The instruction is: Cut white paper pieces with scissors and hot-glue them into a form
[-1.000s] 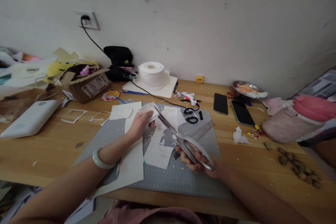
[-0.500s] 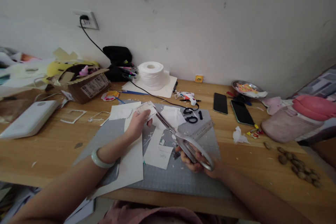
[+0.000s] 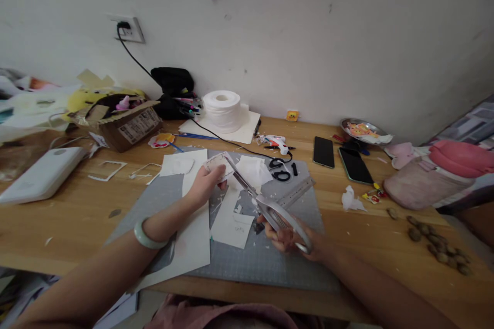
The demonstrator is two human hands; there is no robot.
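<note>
My left hand [image 3: 205,185] pinches a small white paper piece [image 3: 214,162] with dark drawn lines, thumb on top. My right hand [image 3: 287,239] is wrapped round the handles of large silver scissors [image 3: 266,205]. Their blades reach up and left to the right edge of the piece and look nearly together. Beneath both hands lies a grey cutting mat [image 3: 278,267] scattered with white scraps. A large white sheet [image 3: 196,236] lies under my left wrist, and a cut strip of paper [image 3: 231,229] with faint writing lies between my arms.
Black-handled scissors [image 3: 281,175], a ruler [image 3: 295,193] and a white glue gun [image 3: 280,143] lie beyond my right hand. Two phones [image 3: 323,151] rest farther right. A paper roll [image 3: 222,110] stands at the back, a cardboard box [image 3: 133,126] to its left. A black cord [image 3: 231,141] crosses the table.
My left hand and the paper piece have shifted slightly right, and the piece has turned a little. The scissors in my right hand have moved slightly, their handles a little lower and left.
</note>
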